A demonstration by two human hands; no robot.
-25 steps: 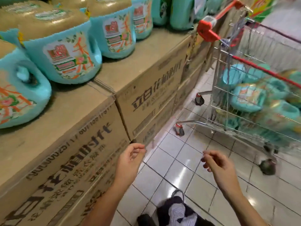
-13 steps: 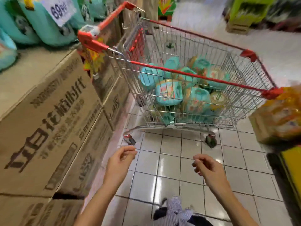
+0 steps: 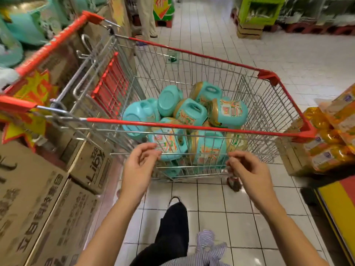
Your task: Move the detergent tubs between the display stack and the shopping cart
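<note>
Fingers [image 3: 148,147] of my left hand [image 3: 138,167] and right hand [image 3: 247,169] hang loosely curled, holding nothing, before the shopping cart [image 3: 192,127], whose heap of detergent tubs [image 3: 228,110] suggests I'm mid-task, no tub yet grasped.

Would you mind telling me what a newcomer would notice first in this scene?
The heap of turquoise detergent tubs lying jumbled in the red-rimmed shopping cart at centre stands out most. Nearer the viewer, the left hand and right hand hang empty, fingers loosely curled; brown cartons are stacked at left.
</note>
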